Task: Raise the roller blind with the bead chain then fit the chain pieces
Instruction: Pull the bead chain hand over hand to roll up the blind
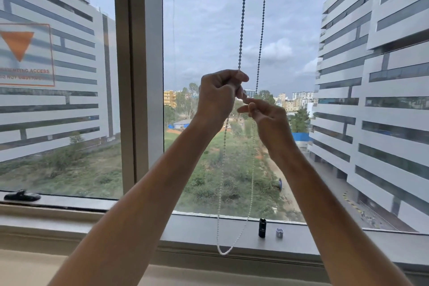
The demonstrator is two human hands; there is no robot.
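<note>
Nearest me are the two forearms, reaching up from the bottom of the view toward the glass. Just past them, on the window sill (232,234), the bottom of the bead chain (241,37) loop hangs slack, its lowest curve dangling w/ no tension in front of the sill's front edge. Beside it stand 2 small chain pieces, near each other but apart: 1 black cylinder (262,227), upright, and 1 grey cap (279,232), shorter. Higher up, the left hand (218,96) is curled into a fist round the left strand and grips it; the right hand (267,118) pinches w/ thumb and forefinger just below the left, apparently on the same strand or right by it, can't tell exactly which bead. So: 1 chain loop, 2 strands running up out of view, 2 loose pieces, 2 hands. Handling, as I judge it: chain is light, fully limp, beads small and prob. a bit slippery, so best taken in a firm pinch between beads and pulled straight down, not sideways. The pieces look like light hard plastic, easy to knock off the sill; take each by its sides. Farthest off, thru the glass, office blocks and a green strip. The blind itself isn't in view.
</note>
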